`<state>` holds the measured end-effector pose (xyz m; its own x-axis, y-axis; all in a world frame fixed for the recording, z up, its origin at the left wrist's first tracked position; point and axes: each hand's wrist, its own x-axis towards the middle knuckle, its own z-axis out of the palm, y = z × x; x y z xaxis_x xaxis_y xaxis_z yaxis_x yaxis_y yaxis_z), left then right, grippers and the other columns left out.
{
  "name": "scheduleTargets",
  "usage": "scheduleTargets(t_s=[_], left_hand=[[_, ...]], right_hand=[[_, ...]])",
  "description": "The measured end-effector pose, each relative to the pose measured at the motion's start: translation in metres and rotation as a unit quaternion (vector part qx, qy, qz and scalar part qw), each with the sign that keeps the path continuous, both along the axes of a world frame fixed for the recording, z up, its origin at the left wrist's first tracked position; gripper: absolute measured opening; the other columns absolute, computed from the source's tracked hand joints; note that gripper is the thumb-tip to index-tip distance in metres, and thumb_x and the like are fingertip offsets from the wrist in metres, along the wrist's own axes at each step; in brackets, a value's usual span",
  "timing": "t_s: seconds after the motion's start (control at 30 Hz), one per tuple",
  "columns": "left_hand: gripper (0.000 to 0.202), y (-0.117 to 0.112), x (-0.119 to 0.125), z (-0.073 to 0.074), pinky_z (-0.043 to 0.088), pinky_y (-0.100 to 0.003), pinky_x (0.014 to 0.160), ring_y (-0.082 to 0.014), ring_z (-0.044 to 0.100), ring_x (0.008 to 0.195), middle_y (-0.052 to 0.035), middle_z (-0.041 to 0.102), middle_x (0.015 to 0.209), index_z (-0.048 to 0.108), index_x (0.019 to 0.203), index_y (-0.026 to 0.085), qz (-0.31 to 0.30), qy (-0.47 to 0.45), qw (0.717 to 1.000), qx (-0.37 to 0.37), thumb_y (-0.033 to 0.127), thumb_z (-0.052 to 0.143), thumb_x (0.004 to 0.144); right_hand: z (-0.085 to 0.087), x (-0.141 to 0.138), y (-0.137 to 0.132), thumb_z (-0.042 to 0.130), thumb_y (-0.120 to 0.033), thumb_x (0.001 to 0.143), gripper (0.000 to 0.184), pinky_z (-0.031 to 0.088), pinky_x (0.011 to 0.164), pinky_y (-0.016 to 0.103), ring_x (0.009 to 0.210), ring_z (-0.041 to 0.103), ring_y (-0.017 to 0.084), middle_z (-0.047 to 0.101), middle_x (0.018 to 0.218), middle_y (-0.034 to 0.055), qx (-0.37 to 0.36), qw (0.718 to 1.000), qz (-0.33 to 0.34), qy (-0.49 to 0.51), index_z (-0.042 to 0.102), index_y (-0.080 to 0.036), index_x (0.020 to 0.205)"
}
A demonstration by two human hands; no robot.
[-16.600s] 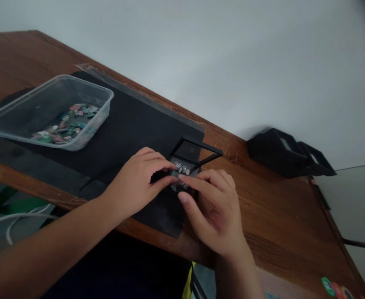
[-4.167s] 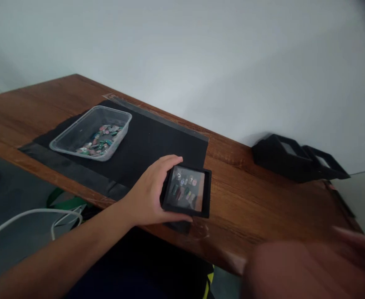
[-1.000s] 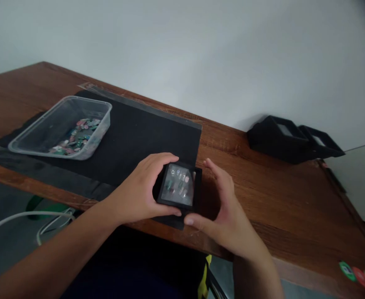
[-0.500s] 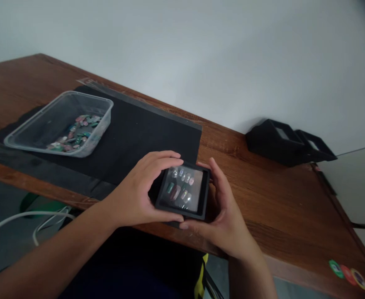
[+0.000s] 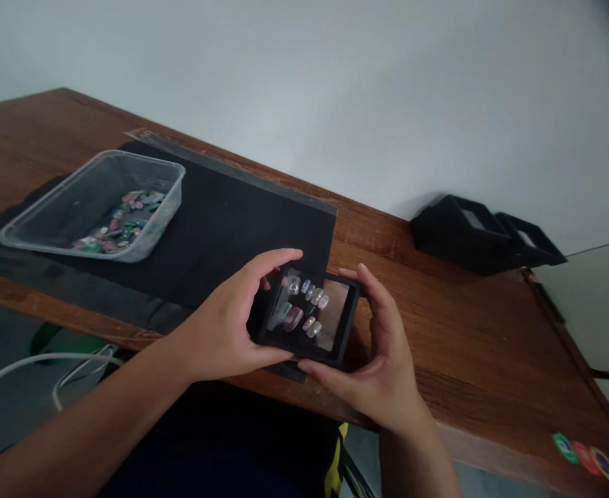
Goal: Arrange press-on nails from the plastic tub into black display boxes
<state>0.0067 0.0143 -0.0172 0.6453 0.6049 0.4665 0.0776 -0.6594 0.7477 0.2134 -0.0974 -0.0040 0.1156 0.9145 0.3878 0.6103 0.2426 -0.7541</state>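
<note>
Between my two hands is a black box with a clear window (image 5: 304, 315), held above the table's front edge. Several press-on nails (image 5: 294, 318) in silver, green and mauve show behind the window, which carries reflections. My left hand (image 5: 237, 318) grips the box's left side, fingers at the far edge and thumb along the near edge. My right hand (image 5: 377, 353) holds the right side, its thumb at the near edge and fingers by the far right corner. Farther left stands a clear plastic tub (image 5: 91, 194) with many loose nails (image 5: 122, 225) inside.
A black mat (image 5: 232, 214) covers the middle of the wooden table (image 5: 470, 346), under the tub. Black boxes (image 5: 470, 232) stand against the wall at the back right. Round stickers (image 5: 585, 456) sit at the front right edge. White cables (image 5: 39, 356) hang below at left.
The box has turned and tilted slightly in my hands, and its right side has shifted a little rightward with my right hand. Reflections on the window have changed.
</note>
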Motion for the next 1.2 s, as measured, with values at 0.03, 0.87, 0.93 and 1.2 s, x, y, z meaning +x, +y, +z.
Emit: scheduleTargets(t_s=[0.03,0.87,0.93,1.2], left_hand=[[0.108,0.0002,-0.0005,-0.0010,0.050,-0.047,0.109,-0.0368,0.046,0.141,-0.0115,0.043,0.157,0.024,0.156,0.037,-0.002,0.002,1.000,-0.007,0.036,0.090,0.070],[0.104,-0.0010,-0.0010,-0.0061,0.047,-0.041,0.113,-0.0332,0.045,0.143,-0.0116,0.042,0.156,0.029,0.156,0.033,-0.029,-0.036,0.999,-0.004,0.030,0.089,0.071],[0.104,-0.0007,-0.0010,-0.0067,0.046,-0.041,0.114,-0.0330,0.046,0.141,-0.0123,0.043,0.155,0.030,0.155,0.032,-0.026,-0.038,0.999,0.003,0.030,0.090,0.071],[0.102,0.0004,-0.0007,-0.0041,0.047,-0.041,0.111,-0.0328,0.048,0.138,-0.0132,0.045,0.152,0.031,0.154,0.030,-0.008,-0.035,0.999,0.029,0.031,0.090,0.070]], right_hand=[[0.0003,0.0000,0.0001,0.091,-0.035,0.069,0.112,0.034,0.120,0.061,0.141,0.045,0.035,0.046,0.153,0.0106,0.001,1.000,-0.003,-0.004,0.024,-0.032,0.159],[0.0013,0.0044,0.0027,0.092,-0.040,0.066,0.112,0.036,0.116,0.061,0.135,0.048,0.035,0.051,0.146,0.0094,0.040,0.996,-0.001,-0.076,0.028,-0.031,0.157],[0.0012,0.0044,0.0027,0.091,-0.039,0.066,0.111,0.036,0.117,0.061,0.136,0.047,0.035,0.051,0.147,0.0088,0.040,0.996,0.000,-0.077,0.029,-0.032,0.157],[0.0007,0.0028,0.0014,0.089,-0.036,0.070,0.107,0.032,0.121,0.061,0.145,0.040,0.035,0.043,0.158,0.0073,0.027,0.996,0.006,-0.079,0.027,-0.032,0.158]])
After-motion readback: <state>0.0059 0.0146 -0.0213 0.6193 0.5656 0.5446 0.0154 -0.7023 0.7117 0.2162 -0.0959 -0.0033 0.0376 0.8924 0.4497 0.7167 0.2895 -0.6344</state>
